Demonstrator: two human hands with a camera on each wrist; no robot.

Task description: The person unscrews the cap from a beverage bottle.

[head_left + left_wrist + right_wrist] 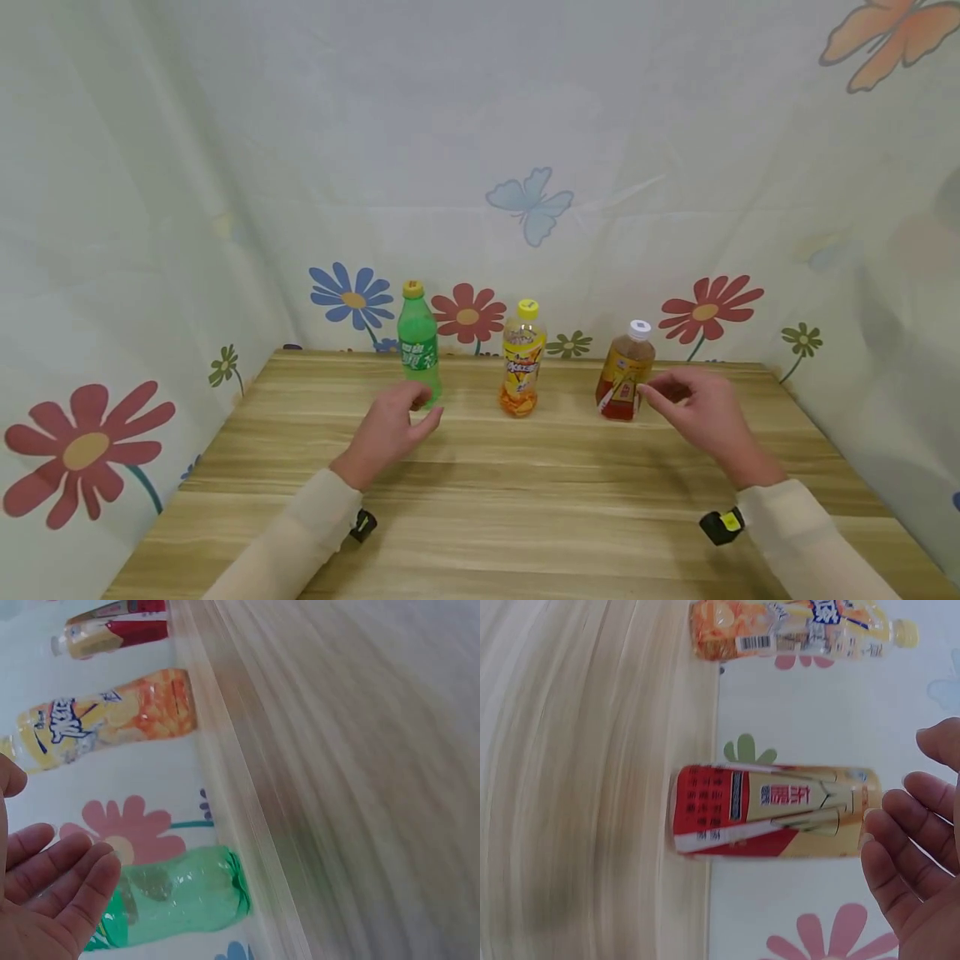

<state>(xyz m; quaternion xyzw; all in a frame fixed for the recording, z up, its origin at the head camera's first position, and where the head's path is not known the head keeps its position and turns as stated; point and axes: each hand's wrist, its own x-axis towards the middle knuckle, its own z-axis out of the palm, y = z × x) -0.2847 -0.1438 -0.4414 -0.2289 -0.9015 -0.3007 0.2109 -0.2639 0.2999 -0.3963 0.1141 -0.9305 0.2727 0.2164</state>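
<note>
Three drink bottles stand upright in a row toward the back of a wooden table. On the left is a green bottle [418,337] with a yellow cap; my left hand [390,425] is in front of it, fingers loosely bent and holding nothing. A clear bottle with a yellow label and orange base [522,362] stands in the middle, away from both hands. At the right, my right hand [701,408] is beside a red-and-yellow labelled bottle [624,375] with a white cap. Its fingers are relaxed around air; contact with the bottle cannot be told.
The wood-grain table [480,517] reaches back to a white cloth backdrop [420,125] printed with flowers and butterflies. More cloth hangs at both sides. A small black device [723,525] is strapped at the right wrist, another [363,526] at the left.
</note>
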